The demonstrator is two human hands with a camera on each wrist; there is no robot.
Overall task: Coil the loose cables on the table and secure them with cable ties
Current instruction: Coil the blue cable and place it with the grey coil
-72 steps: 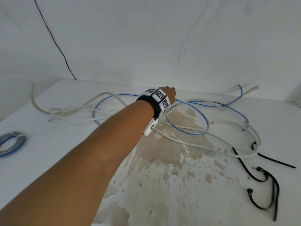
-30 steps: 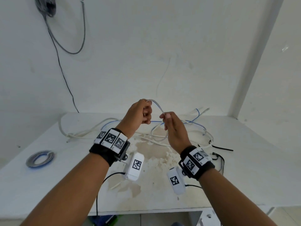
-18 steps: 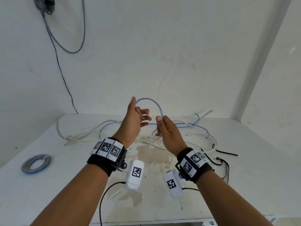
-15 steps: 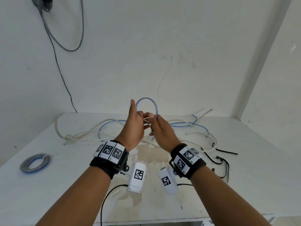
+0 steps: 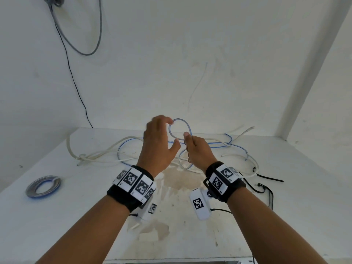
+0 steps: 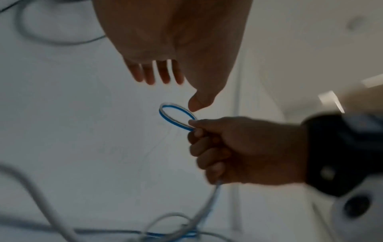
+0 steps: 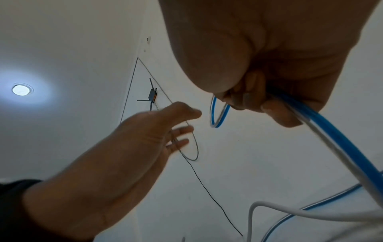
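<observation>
Right hand [image 5: 199, 152] held above the middle of the table [image 5: 57, 216], fingers curled round the blue-and-white cable [image 5: 179, 128], pinching the base of one small loop that stands up above the fist. The crossing point of the loop is hidden inside the fingers; the right wrist view shows only the cable entering the fist and the loop tip coming out. Below the fist the cable drops to the table and joins the loose run lying at the far middle and far right, tangled with a thicker white cable [image 5: 99, 155]. Where one ends and the other begins cannot be made out in the tangle.

Left hand [image 5: 158, 143] just left of the loop, fingers spread and relaxed, gripping nothing. Its fingertips look close to the loop's top in the head view; the left wrist view shows the thumb near the loop but apart. Motion blur on this hand.

Black cable ties [image 5: 264, 189] lie at the right, partly hidden behind the right wrist band. One finished coil [image 5: 42, 185] rests at the near left.
</observation>
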